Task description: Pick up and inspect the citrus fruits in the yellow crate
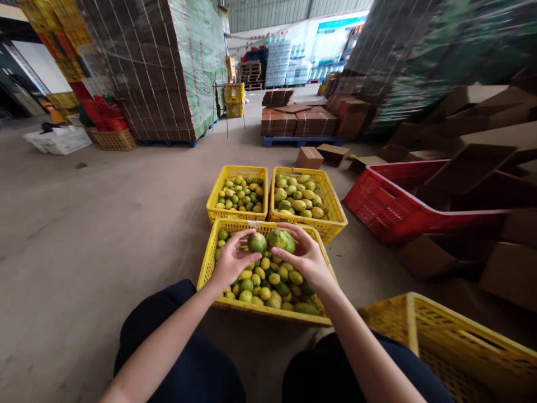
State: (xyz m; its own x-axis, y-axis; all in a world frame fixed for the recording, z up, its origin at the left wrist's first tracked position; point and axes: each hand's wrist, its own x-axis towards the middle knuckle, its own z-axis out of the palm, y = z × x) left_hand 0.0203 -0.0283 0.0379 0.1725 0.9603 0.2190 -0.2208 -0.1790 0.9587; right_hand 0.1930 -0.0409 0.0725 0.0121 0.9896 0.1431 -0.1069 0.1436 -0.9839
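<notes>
My left hand is closed around a round green lemon, thumb below and fingers behind. Beside it, my right hand grips a larger, bumpy green lemon between thumb and fingers. Both fruits are held up side by side above the near yellow crate. Many green and yellow lemons lie in that crate. The hands and forearms hide part of its contents.
Two more yellow crates of fruit stand just beyond. At right are a red crate, loose cardboard boxes and another yellow crate. Wrapped pallet stacks and flattened cartons stand farther back.
</notes>
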